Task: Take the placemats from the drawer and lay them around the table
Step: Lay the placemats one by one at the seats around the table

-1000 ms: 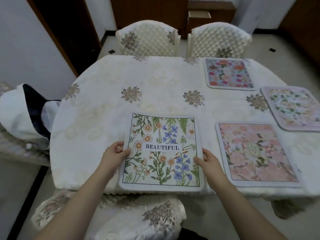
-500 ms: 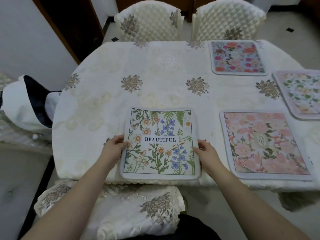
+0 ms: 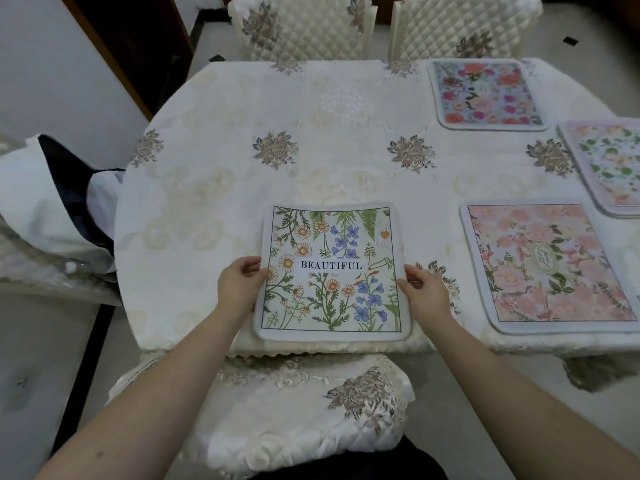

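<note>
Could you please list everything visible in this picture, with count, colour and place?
BEAUTIFUL placemat: one, white with wildflowers, near table edge, held at both sides.
Pink placemat: one, near edge, right.
Pale green-leaf placemat: one, far right, cut off.
Blue-and-red placemat: one, far side.
Table: one, cream embroidered cloth.
Quilted chairs: two, cream, far side.
Covered chair: one, cream, near side.
White-and-dark cloth: one, left.
Left hand: grips mat's left edge.
Right hand: grips mat's right edge.

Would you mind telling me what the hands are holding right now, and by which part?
Both hold the BEAUTIFUL placemat: the left hand grips its left edge, the right hand its right edge, both about midway along.
</note>
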Available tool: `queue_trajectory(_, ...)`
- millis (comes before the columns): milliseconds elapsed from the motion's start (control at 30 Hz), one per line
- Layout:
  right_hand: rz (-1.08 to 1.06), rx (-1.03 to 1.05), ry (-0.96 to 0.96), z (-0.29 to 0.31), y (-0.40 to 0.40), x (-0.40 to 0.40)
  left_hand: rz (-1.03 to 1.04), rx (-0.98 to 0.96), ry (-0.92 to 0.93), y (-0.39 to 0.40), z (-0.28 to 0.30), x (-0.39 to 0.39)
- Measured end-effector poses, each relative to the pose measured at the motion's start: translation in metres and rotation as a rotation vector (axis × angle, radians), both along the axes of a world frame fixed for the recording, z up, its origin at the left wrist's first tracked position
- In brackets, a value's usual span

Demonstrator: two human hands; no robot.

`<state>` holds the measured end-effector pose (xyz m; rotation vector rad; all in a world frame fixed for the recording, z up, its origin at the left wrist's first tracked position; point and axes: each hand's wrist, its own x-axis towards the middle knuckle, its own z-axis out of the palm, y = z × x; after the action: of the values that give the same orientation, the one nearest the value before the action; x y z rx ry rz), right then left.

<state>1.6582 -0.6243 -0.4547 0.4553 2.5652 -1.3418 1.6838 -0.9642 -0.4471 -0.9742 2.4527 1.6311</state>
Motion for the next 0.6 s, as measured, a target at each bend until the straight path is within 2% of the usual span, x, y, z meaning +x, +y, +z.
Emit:
queue_trajectory(300,0.041,0.13,0.047,-0.007,0.0,-0.001,-0.077,-0.107,-0.008,-0.002,-0.008,0.004)
queue_trajectory(600,0.094,0.169,0.112,-0.016,0.006,0.007,-0.109,-0.236,0.013,0.008,-0.014,0.006)
